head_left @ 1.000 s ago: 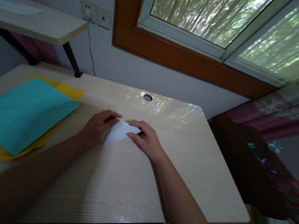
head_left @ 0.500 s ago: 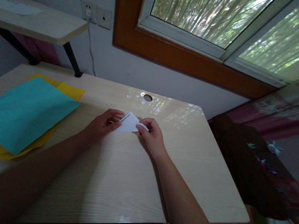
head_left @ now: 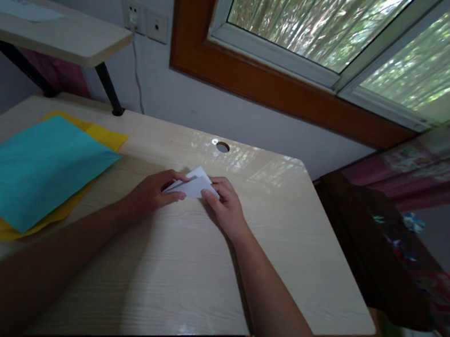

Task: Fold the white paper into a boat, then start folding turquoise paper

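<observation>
A small piece of folded white paper (head_left: 194, 186) is held between my two hands, just over the light wood-grain desk (head_left: 190, 267). Its upper layers form pointed flaps, one behind the other. My left hand (head_left: 158, 188) grips the left corner, thumb below and fingers above, with a fingertip at the gap between the flaps. On the right side, my right hand (head_left: 227, 204) pinches the paper with its thumb on the front; the other fingers are partly hidden behind it.
To the left, a turquoise sheet (head_left: 41, 171) lies on a yellow sheet (head_left: 112, 140). A raised shelf (head_left: 90, 43) stands at the back left, and a round cable hole (head_left: 222, 147) sits near the desk's back edge. Dark furniture (head_left: 369, 240) is beyond the right edge.
The white paper has been turned and its flaps parted, so a front triangle now shows before a rear point. My left fingers have shifted onto the fold; my right hand keeps its hold.
</observation>
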